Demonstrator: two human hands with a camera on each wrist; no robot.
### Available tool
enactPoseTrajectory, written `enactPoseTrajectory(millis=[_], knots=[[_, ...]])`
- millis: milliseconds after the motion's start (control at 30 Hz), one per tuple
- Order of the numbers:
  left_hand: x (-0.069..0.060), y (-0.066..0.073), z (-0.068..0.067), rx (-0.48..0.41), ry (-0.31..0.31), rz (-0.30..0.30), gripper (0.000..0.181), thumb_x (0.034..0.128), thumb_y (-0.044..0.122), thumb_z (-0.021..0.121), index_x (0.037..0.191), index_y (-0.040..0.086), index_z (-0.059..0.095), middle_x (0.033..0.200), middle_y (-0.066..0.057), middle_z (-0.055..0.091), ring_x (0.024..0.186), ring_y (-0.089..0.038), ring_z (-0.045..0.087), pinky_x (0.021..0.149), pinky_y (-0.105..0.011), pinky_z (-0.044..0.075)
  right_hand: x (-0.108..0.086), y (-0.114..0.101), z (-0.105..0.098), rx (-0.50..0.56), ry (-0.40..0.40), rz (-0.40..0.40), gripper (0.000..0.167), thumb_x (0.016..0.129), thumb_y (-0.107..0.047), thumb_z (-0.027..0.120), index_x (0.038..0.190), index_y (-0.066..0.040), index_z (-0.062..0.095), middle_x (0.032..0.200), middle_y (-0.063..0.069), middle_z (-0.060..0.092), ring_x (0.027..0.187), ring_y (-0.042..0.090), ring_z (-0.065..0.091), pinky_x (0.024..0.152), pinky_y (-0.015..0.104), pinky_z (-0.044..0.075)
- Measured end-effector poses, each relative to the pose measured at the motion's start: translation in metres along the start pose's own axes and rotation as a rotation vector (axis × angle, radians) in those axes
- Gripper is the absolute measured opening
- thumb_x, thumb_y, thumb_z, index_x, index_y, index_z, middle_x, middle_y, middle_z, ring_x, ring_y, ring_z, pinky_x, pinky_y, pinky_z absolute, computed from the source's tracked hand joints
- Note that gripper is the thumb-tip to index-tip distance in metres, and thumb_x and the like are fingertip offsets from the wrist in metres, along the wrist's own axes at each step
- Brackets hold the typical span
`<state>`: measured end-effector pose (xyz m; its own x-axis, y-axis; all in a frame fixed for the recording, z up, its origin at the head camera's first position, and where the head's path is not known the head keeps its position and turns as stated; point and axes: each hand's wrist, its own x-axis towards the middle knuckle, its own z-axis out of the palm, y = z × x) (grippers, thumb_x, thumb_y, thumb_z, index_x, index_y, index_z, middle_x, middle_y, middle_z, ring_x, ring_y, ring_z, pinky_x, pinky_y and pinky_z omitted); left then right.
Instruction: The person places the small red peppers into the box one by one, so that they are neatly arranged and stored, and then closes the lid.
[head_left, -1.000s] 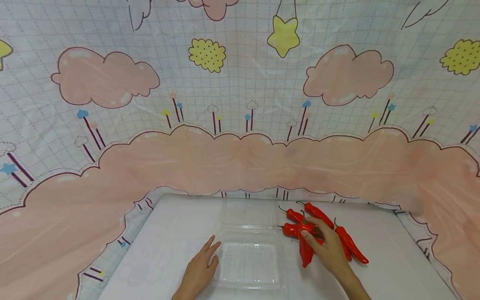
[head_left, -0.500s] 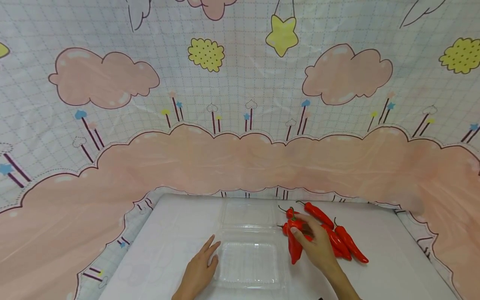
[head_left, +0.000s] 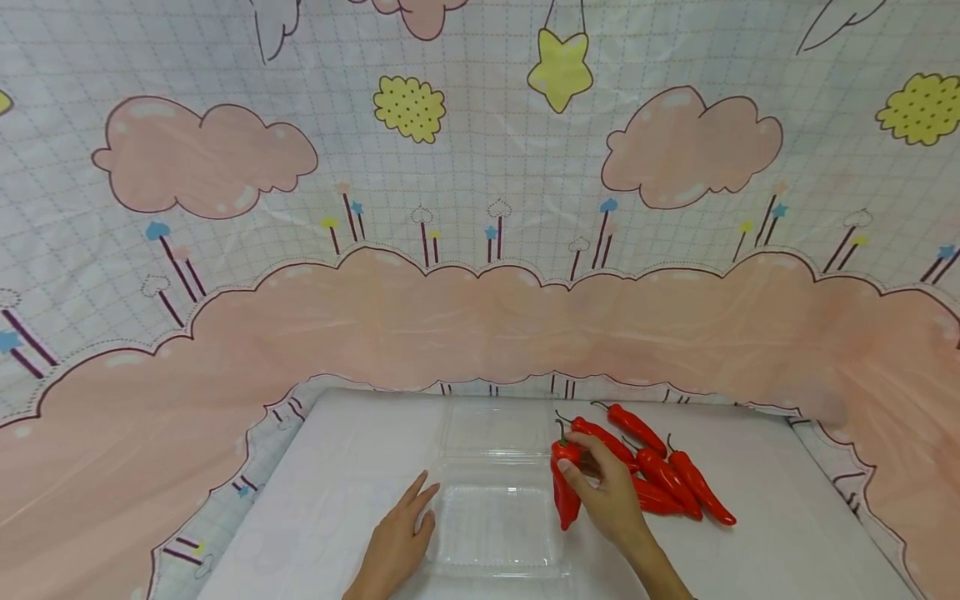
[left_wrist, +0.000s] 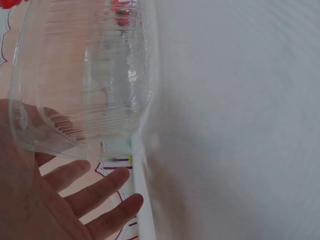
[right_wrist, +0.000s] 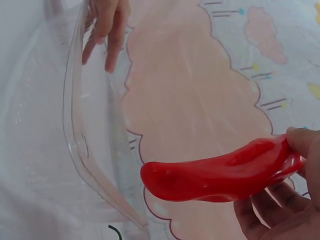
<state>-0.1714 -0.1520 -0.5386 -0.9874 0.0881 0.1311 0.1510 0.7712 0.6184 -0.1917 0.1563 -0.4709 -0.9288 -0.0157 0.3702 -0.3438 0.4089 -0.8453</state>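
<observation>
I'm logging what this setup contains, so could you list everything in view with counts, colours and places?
Flat table: 1, white, under everything handled.
Printed cloth: white and pink with yellow and blue motifs, behind and beside the table.
Ribbed rectangular plastic container: 1, clear, lying open mid-table.
Long glossy loose peppers: at least 5, red with green stems, on the table right of the container.
Long glossy held pepper: 1, red with green stem, near the container's right side.
Left hand: 1, bare, at the container's left side.
Right hand: 1, bare, pinching the held pepper.
</observation>
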Motion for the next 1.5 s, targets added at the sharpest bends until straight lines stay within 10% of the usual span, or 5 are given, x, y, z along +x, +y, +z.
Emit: enactPoseTrajectory(millis=[733, 1500], knots=[[-0.001, -0.001, 0.001, 0.041, 0.006, 0.0, 0.041, 0.0971, 0.016, 0.057, 0.138, 0.014, 0.057, 0.156, -0.007, 0.041, 0.054, 0.002, 0.04, 0.056, -0.022, 0.041, -0.005, -0.013, 0.035, 0.012, -0.133, 0.099, 0.037, 0.087, -0.03, 0.074, 0.122, -0.029, 0.062, 0.115, -0.009, 0.067, 0.103, 0.015, 0.066, 0.09, 0.023, 0.055], [-0.001, 0.001, 0.0, 0.07, 0.019, -0.001, 0.041, 0.0965, 0.016, 0.058, 0.137, 0.014, 0.058, 0.155, -0.005, 0.043, 0.06, -0.001, 0.045, 0.064, -0.031, 0.049, -0.007, 0.004, 0.06, -0.051, -0.403, 0.013, 0.034, 0.092, -0.038, 0.067, 0.124, -0.026, 0.065, 0.114, -0.008, 0.066, 0.101, 0.01, 0.061, 0.087, 0.021, 0.054]])
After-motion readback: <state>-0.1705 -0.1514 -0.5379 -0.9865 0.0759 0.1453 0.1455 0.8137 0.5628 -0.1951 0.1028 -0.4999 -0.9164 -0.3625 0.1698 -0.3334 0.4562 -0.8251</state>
